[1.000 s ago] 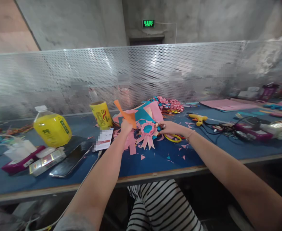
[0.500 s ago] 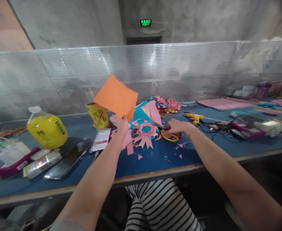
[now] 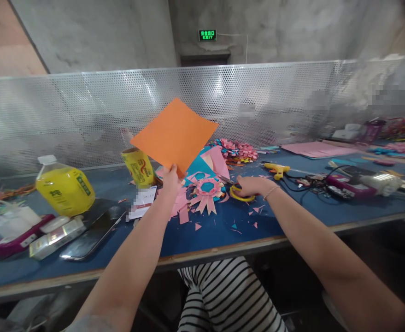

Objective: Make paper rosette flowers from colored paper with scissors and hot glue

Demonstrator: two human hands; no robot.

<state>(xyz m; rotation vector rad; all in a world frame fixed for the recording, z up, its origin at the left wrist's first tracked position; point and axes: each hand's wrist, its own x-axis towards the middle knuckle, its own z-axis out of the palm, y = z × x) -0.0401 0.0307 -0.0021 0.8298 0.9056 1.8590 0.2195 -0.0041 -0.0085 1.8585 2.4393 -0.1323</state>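
Note:
My left hand [image 3: 171, 179] is closed on the lower corner of an orange paper sheet [image 3: 174, 134] and holds it up above the blue table [image 3: 223, 230]. My right hand [image 3: 252, 185] rests on the table with its fingers wrapped round the yellow-handled scissors [image 3: 238, 195]. Between my hands lies a pink paper rosette with a blue centre [image 3: 207, 191], on top of pink and blue paper sheets [image 3: 205, 163] and scraps.
At left stand a yellow bottle [image 3: 65, 186], a yellow roll [image 3: 138, 166], a phone [image 3: 91, 233], a white card [image 3: 140, 203] and packets [image 3: 55, 233]. A yellow glue gun [image 3: 278, 169], cables and paper flowers [image 3: 238, 150] lie to the right. A perforated metal screen [image 3: 85, 110] backs the table.
My left hand has lifted the orange sheet off the pile and unfolded it upward. My right hand has shifted slightly right onto the scissors.

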